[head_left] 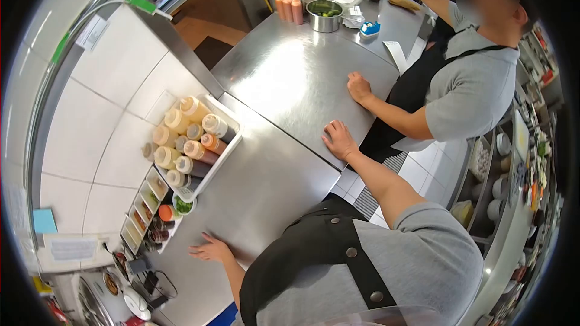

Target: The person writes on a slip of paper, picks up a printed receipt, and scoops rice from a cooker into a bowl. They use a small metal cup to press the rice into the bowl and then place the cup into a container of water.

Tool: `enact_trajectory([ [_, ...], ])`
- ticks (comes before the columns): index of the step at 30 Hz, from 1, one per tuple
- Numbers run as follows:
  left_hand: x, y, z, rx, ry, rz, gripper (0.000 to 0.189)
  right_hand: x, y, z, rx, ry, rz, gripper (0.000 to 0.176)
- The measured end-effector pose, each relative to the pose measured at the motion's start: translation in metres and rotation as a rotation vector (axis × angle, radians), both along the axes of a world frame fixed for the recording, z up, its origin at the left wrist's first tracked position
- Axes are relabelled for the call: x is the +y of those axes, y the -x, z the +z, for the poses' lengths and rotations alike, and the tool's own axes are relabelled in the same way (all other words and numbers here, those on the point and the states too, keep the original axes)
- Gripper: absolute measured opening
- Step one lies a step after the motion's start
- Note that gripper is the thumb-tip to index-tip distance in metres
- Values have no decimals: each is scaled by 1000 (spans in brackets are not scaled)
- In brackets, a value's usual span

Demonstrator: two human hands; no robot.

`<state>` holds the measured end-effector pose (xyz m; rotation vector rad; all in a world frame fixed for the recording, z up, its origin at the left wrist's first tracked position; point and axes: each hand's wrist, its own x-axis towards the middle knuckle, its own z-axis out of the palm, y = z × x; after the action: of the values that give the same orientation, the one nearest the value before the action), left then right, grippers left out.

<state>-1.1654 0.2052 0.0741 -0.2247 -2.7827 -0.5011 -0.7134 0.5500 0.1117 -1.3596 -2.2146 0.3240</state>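
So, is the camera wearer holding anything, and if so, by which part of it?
Nothing is held: the left hand and right hand are both empty, resting palm-down on the flat, silvery metal counter.

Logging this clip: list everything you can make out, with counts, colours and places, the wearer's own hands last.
Counter: one, steel grey, centre
Wall tiles: several, white, picture left
Tray: one, white, on the counter
Squeeze bottles: about a dozen, yellow to brown, in the tray
Sauce bottles: three, pinkish orange, counter's far end
Pot: one, silver, beside them
Dispenser: one, blue and white, near the pot
Note: one, blue, far left
Shelf items: many, mixed colours, far right, too small to count
Co-worker: one, grey and black clothing, right
Left hand: one, bare, on the counter
Right hand: one, bare, counter's edge
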Motion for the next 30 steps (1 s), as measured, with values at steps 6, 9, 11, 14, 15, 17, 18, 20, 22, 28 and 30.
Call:
enact_trajectory([
  [6,-4,16,-9,-69,246,22,91,0,3,-4,-42,26,-15,25],
  [9,4,9,-4,-91,284,18,92,-3,3,0,-3,-19,-15,26],
  [11,0,9,-4,-102,309,25,92,-5,4,1,-15,-3,-18,26],
  [14,2,10,-4,-112,295,22,91,-4,4,2,-8,8,-13,26],
  [15,1,10,-2,-118,301,20,91,-3,5,2,-1,5,-10,26],
  [17,2,9,0,-125,300,15,90,-4,6,3,-1,10,-15,25],
  [18,1,10,0,-133,292,15,90,-5,6,6,-1,24,-19,26],
  [20,2,10,1,-143,283,15,90,-4,6,7,3,36,-26,26],
  [22,1,9,1,-152,273,14,90,-5,6,6,-7,38,-30,26],
  [28,2,9,0,-156,256,9,91,-6,8,3,-13,-14,-46,25],
  [30,2,10,1,-169,266,16,91,-4,6,3,-15,-13,-49,25],
])
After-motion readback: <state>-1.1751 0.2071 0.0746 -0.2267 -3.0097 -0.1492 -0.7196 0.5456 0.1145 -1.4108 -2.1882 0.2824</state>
